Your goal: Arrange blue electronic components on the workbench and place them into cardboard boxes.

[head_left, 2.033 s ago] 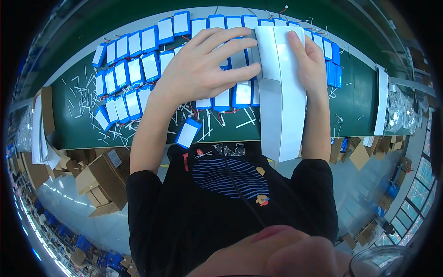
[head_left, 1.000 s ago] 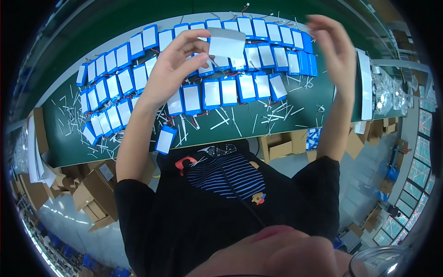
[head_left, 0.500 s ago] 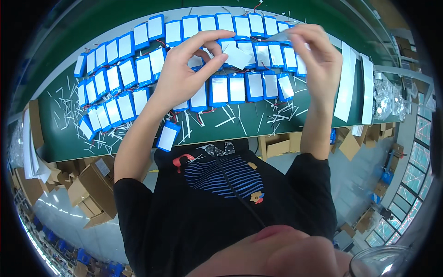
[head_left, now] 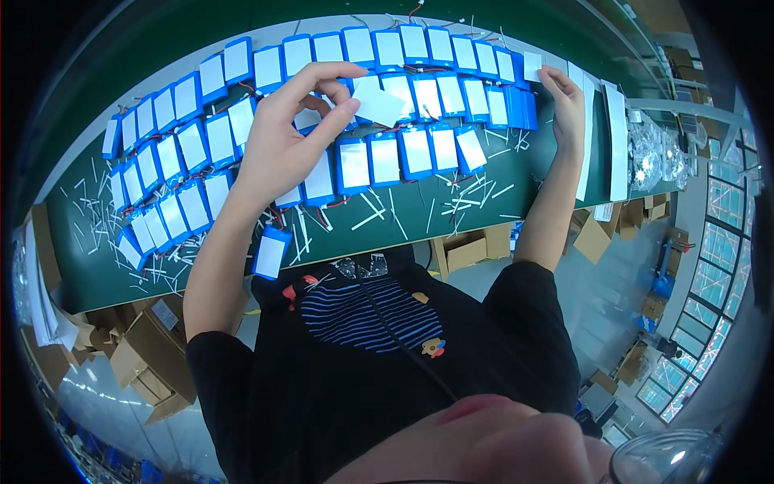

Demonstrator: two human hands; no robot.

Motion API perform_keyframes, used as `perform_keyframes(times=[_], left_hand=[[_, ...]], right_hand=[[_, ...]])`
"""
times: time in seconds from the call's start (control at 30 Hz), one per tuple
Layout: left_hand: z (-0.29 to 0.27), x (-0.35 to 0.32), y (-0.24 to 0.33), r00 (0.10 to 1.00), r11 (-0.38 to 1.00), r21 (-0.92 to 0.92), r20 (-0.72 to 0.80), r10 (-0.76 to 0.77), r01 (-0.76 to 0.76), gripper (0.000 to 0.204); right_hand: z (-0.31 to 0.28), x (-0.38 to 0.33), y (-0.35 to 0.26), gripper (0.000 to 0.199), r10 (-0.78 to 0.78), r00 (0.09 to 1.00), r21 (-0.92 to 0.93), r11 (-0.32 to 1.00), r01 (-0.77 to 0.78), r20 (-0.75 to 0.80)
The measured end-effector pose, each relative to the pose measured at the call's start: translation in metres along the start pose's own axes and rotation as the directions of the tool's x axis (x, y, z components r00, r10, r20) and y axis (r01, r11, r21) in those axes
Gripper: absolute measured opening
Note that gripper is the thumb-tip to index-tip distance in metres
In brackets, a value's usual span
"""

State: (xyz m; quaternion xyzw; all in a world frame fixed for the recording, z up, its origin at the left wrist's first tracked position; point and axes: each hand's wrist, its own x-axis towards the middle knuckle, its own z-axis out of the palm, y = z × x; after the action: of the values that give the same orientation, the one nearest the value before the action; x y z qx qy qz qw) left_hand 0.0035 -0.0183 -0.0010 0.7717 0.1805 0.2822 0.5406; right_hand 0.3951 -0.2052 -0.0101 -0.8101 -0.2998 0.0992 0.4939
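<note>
Rows of flat blue battery packs (head_left: 352,165) with white rectangles on their tops and thin red and black wires lie across the green table. My left hand (head_left: 290,137) is over the middle rows, its thumb and fingers curled around a white adhesive sheet (head_left: 379,106). At the right end of the rows, my right hand (head_left: 566,105) pinches a small white rectangular sticker (head_left: 532,67) by its edge. Beside it, a few packs (head_left: 522,110) show plain blue tops. One pack (head_left: 271,252) lies apart at the table's near edge.
Thin white strips (head_left: 97,214) are scattered on the green table (head_left: 355,238). Long white sheets (head_left: 615,145) and clear plastic bags (head_left: 645,157) lie at the right. Cardboard boxes (head_left: 149,347) stand below the near edge, and a metal frame (head_left: 685,106) runs at the right.
My right hand has moved right to the end of the rows with its white sticker. My left hand keeps the adhesive sheet over the middle packs. The whole view has shifted slightly.
</note>
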Motion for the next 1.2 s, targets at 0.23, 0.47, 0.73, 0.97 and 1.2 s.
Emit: perform_keyframes(times=[0.23,0.47,0.73,0.97,1.2], left_hand=[[-0.002,0.002,-0.001,1.000,1.000,-0.016,0.021,-0.008,0.008,0.031],[0.000,0.004,-0.005,0.998,0.998,0.012,-0.011,0.060,-0.060,0.031],[0.001,0.001,-0.005,1.000,0.999,0.031,0.017,0.024,-0.025,0.028],[0.003,0.004,-0.001,1.000,0.997,-0.079,0.004,-0.002,0.003,0.031],[0.004,-0.001,0.000,0.995,0.981,-0.184,0.068,0.077,-0.063,0.038]], right_hand=[[0.004,-0.008,0.000,0.028,0.082,0.995,0.033,0.996,-0.084,0.056],[0.008,-0.011,-0.008,0.029,0.088,0.995,-0.145,0.986,-0.080,0.052],[0.013,-0.015,-0.010,0.026,-0.253,0.965,-0.612,0.754,0.238,0.064],[0.011,-0.026,-0.020,0.026,-0.541,0.840,-0.542,0.696,0.471,0.037],[0.082,-0.115,-0.109,0.023,-0.426,0.802,0.253,0.903,0.348,0.419]])
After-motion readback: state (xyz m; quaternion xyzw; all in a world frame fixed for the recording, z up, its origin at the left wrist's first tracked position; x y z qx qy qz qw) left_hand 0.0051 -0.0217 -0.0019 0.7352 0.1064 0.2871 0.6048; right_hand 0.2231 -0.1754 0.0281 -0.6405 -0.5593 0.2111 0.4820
